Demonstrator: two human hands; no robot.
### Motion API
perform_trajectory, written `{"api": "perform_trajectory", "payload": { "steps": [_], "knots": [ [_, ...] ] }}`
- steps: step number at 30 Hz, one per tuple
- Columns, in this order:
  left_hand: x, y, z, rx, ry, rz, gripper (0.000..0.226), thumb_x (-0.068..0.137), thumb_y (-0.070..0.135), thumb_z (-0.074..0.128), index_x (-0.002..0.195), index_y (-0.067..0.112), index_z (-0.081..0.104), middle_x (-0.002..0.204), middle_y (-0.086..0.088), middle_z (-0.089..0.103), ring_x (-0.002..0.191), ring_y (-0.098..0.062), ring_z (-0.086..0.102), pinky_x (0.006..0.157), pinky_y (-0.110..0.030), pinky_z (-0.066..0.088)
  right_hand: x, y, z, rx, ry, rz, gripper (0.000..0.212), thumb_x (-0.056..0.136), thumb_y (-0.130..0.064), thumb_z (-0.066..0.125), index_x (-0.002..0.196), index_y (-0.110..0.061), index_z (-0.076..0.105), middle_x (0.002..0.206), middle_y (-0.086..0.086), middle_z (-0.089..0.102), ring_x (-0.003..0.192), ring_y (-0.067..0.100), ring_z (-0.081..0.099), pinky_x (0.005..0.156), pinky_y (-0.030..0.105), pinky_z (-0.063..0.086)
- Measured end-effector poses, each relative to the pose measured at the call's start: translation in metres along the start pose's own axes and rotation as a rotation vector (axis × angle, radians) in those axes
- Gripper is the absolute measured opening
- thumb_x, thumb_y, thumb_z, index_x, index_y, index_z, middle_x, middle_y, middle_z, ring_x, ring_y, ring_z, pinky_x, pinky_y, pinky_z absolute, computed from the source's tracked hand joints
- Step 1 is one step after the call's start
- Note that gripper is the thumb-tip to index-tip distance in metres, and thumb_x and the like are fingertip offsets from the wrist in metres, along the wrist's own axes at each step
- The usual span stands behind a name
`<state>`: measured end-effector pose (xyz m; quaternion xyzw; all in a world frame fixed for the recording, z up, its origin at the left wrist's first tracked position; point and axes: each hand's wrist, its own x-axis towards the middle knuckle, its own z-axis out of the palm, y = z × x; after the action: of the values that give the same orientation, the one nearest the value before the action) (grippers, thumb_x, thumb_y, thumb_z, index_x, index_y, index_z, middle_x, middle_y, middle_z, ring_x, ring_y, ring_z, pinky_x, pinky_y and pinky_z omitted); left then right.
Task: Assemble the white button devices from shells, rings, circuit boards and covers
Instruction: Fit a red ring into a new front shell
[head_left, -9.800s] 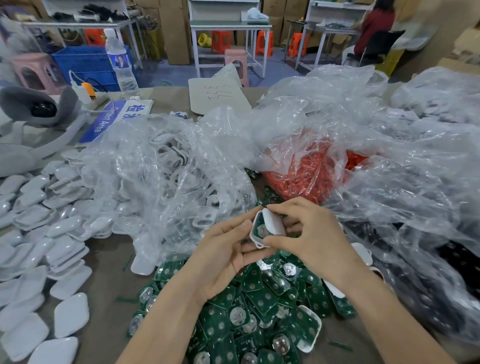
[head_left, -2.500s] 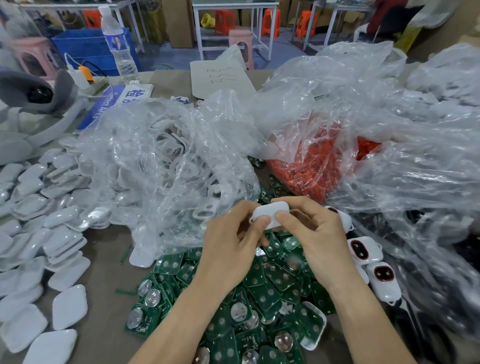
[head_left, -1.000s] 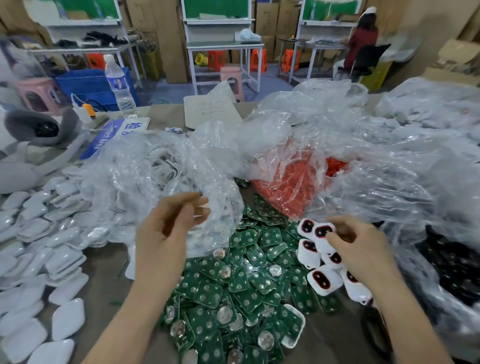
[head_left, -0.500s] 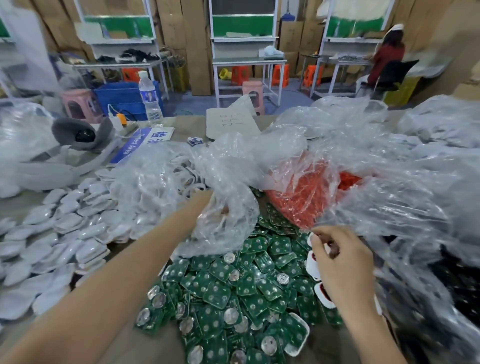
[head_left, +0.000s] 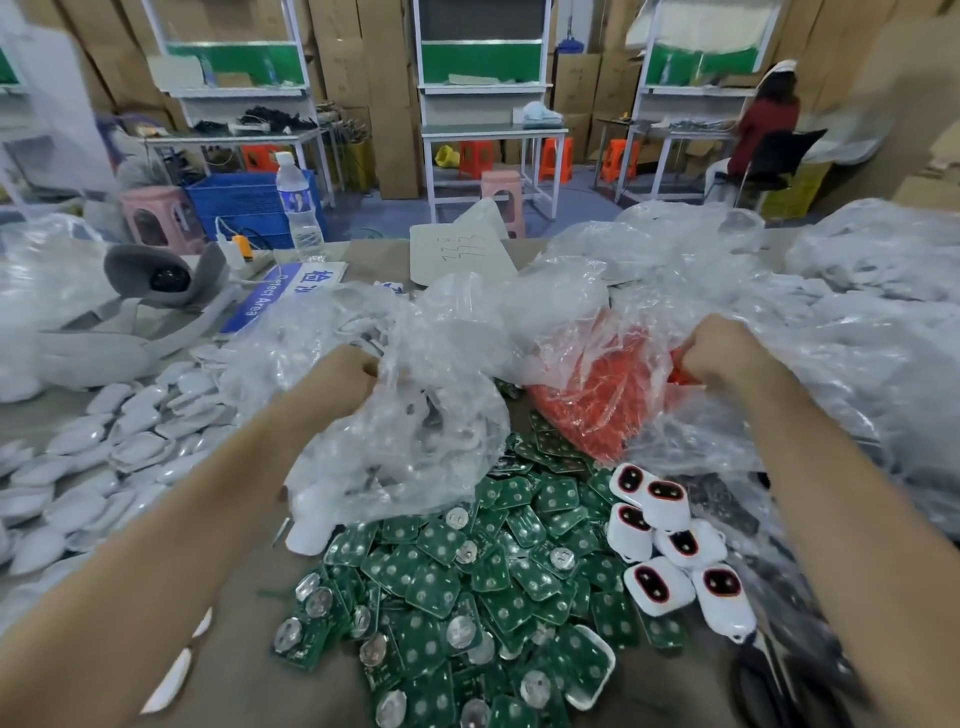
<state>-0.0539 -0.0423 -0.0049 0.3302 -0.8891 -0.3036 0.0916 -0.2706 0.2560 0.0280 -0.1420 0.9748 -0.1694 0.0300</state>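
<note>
Workbench (head_left: 366, 257), arms outstretched, left hand (head_left: 345, 371) gripping shell bag (head_left: 421, 415), right hand (head_left: 719, 353) in ring bag (head_left: 597, 364), grip unclear

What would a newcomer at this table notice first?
A heap of green circuit boards fills the near middle, with white devices beside it on the right. Behind, the left hand digs into a clear bag of shells and the right hand into a bag of orange rings.
</note>
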Motion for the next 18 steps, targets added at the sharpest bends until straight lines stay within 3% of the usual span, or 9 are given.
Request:
{"api": "perform_trajectory", "payload": {
  "steps": [2, 5, 9, 11, 13, 15, 18],
  "knots": [
    [-0.005, -0.007, -0.008, -0.125, -0.006, 0.048, 0.011, 0.088, -0.005, 0.061, 0.083, -0.008, 0.070, 0.075, -0.013, 0.060, 0.066, -0.020, 0.054, 0.061, -0.023, 0.046, 0.001, -0.004, 0.010, -0.114, -0.112, -0.046, 0.001, 0.083, 0.000, 0.063, 0.084, 0.000, 0.062, 0.069, 0.010, 0.056, 0.078, 0.028, 0.058, 0.062, 0.029, 0.043],
    [-0.012, -0.016, -0.019, -0.331, 0.020, 0.026, 0.005, 0.088, 0.005, 0.069, 0.084, 0.007, 0.072, 0.074, -0.012, 0.067, 0.048, -0.008, 0.060, 0.052, -0.018, 0.053, 0.007, -0.003, 0.020, -0.146, -0.040, -0.044, 0.006, 0.083, 0.003, 0.061, 0.088, 0.000, 0.062, 0.065, 0.009, 0.051, 0.067, 0.026, 0.055, 0.058, 0.028, 0.041],
    [-0.026, -0.010, -0.034, -0.247, 0.317, 0.041, 0.018, 0.092, 0.029, 0.065, 0.076, 0.024, 0.069, 0.075, 0.004, 0.068, 0.060, -0.010, 0.054, 0.056, -0.021, 0.044, 0.012, -0.002, 0.026, -0.151, -0.038, -0.026, 0.014, 0.086, 0.002, 0.056, 0.100, 0.002, 0.061, 0.080, 0.014, 0.055, 0.075, 0.029, 0.057, 0.066, 0.031, 0.044],
    [-0.037, 0.000, -0.045, -0.439, 0.420, 0.087, 0.020, 0.094, 0.028, 0.062, 0.075, 0.027, 0.066, 0.073, 0.008, 0.066, 0.064, -0.010, 0.056, 0.060, -0.023, 0.046, 0.014, 0.001, 0.026, -0.100, 0.024, -0.012, 0.013, 0.086, 0.001, 0.057, 0.096, 0.005, 0.064, 0.073, 0.012, 0.053, 0.065, 0.025, 0.052, 0.064, 0.030, 0.042],
    [-0.050, 0.020, -0.050, -0.751, 0.325, 0.096, 0.018, 0.096, 0.026, 0.060, 0.080, 0.022, 0.067, 0.074, 0.008, 0.068, 0.069, -0.009, 0.064, 0.060, -0.023, 0.053, 0.019, 0.004, 0.022, 0.014, 0.173, 0.021, 0.014, 0.087, 0.000, 0.057, 0.093, 0.007, 0.067, 0.074, 0.016, 0.056, 0.064, 0.027, 0.051, 0.066, 0.030, 0.044],
    [-0.061, 0.039, -0.044, -1.125, 0.065, 0.068, 0.014, 0.093, 0.023, 0.062, 0.089, 0.010, 0.066, 0.086, -0.003, 0.072, 0.082, -0.020, 0.073, 0.064, -0.026, 0.059, 0.021, 0.006, 0.019, 0.129, 0.317, 0.045, 0.014, 0.087, -0.001, 0.059, 0.093, 0.008, 0.069, 0.087, 0.023, 0.064, 0.077, 0.036, 0.060, 0.074, 0.036, 0.050],
    [-0.073, 0.057, -0.015, -1.431, -0.243, -0.030, 0.023, 0.081, 0.017, 0.067, 0.098, 0.003, 0.059, 0.103, -0.021, 0.066, 0.094, -0.038, 0.071, 0.068, -0.028, 0.060, 0.016, 0.008, 0.023, 0.212, 0.323, 0.033, 0.011, 0.085, 0.004, 0.062, 0.091, 0.004, 0.071, 0.096, 0.024, 0.068, 0.088, 0.038, 0.065, 0.084, 0.039, 0.053]
  ]
}}
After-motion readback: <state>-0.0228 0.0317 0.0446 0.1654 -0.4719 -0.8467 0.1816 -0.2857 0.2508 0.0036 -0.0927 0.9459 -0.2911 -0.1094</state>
